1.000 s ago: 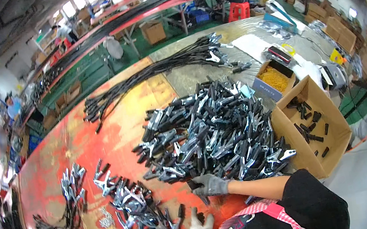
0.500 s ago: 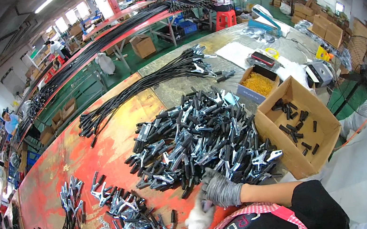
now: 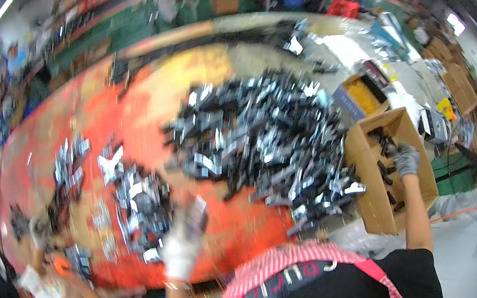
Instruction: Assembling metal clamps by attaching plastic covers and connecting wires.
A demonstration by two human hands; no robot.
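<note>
While the right hand hangs over the box at the desk's right edge, grip hidden by blur, the left hand grips a clamp left of the clamp pile.

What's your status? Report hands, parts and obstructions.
Right gloved hand reaching into the open brown cardboard box of dark parts. Left gloved hand over the small heap of metal clamps, grip blurred. Nothing in the way.

Gloved hands, pink checked apron (apparently)
</note>
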